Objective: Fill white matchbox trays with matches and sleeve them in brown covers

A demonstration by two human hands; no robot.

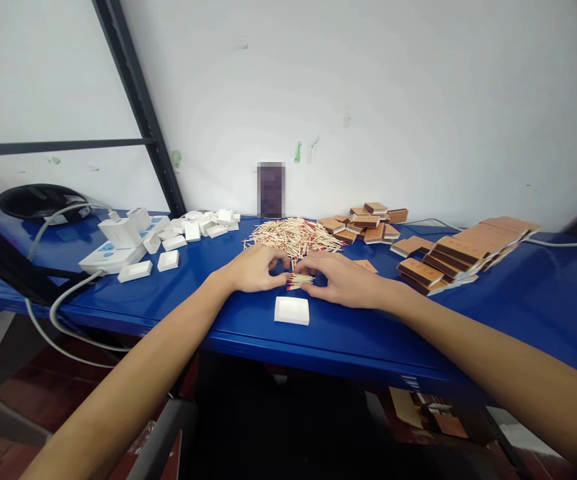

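Observation:
A small bundle of matches (300,281) lies sideways between my two hands, some red heads showing at its left end. My left hand (259,268) is curled with thumb and fingertips at that left end. From the other side, my right hand (341,279) pinches around the bundle with thumb and forefinger. Just in front of the bundle sits an open white matchbox tray (292,311) with nothing in it. Right behind my fingers spreads a big loose heap of matches (293,235).
White matchbox trays (193,231) are scattered at the left, beside a white power strip (113,257) with cables. Brown matchbox sleeves (368,223) pile behind my right hand, and a stacked row of matchboxes (463,250) stands further right. A black rack post (141,100) rises at the left.

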